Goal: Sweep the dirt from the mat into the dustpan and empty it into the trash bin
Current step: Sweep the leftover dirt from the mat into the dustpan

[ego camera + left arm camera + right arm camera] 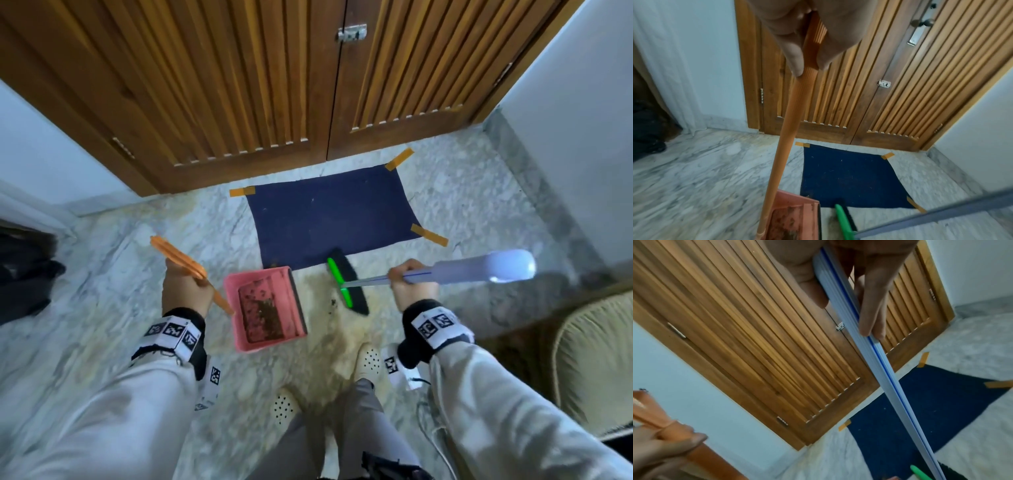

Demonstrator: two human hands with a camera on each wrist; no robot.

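My left hand [186, 291] is wrapped round the orange handle [186, 265] of the pink dustpan [265, 308], which sits at the mat [330, 214] edge w/ dirt already in it. Right hand [412, 286] grips the broom [346, 286] shaft. Risks as I see them — tipping the pan on the carry spills the load; a few crumbs [333, 303] on the floor by the bristles could get missed. No bin in view.

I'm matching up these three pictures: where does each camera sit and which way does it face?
Head: looks down at mat, dustpan, both hands, legs.
Left wrist: along left hand down the dustpan handle to the mat.
Right wrist: along right hand down the broom handle.
All share mat and wooden door.
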